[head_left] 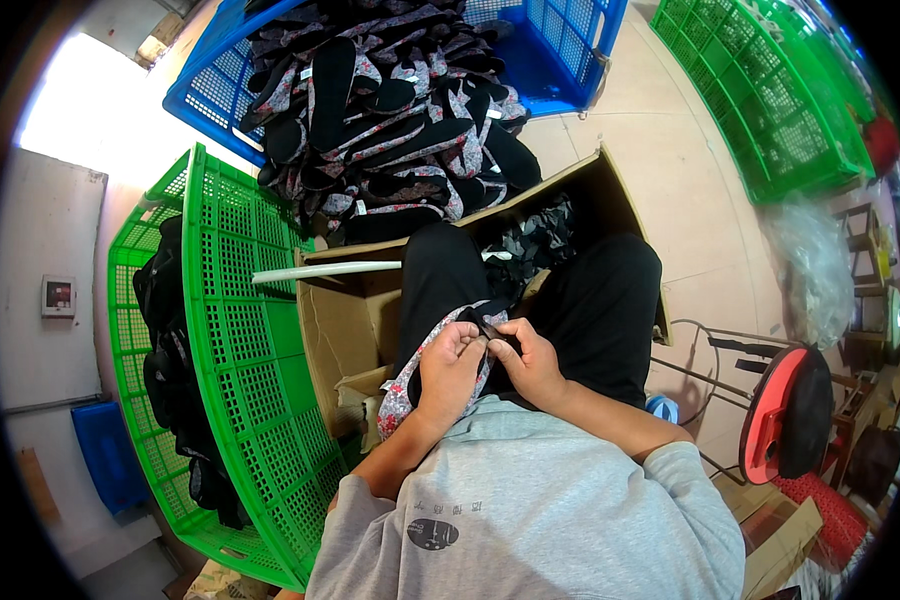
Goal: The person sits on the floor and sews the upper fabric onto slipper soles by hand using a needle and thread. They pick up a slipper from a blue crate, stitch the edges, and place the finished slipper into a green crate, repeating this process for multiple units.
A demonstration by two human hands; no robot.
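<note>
A floral cloth slipper (pixel 396 402) with black parts lies across my left thigh. Its upper edge is pinched between my left hand (pixel 450 368) and my right hand (pixel 532 362). The fingertips of both hands meet at a dark bit of the slipper, and my fingers hide most of it. Beyond my knees, a big heap of similar floral slippers (pixel 370 150) with black soles spills out of a blue crate (pixel 560 60). A cardboard box (pixel 610 190) stands between and around my legs, with dark fabric pieces (pixel 535 240) inside.
Close on my left stands a green mesh crate (pixel 245 330) holding black items (pixel 170 370). A pale rod (pixel 325 271) lies across the box's left side. Another green crate (pixel 760 90) is far right. A red and black round-seated stool (pixel 790 415) stands on my right.
</note>
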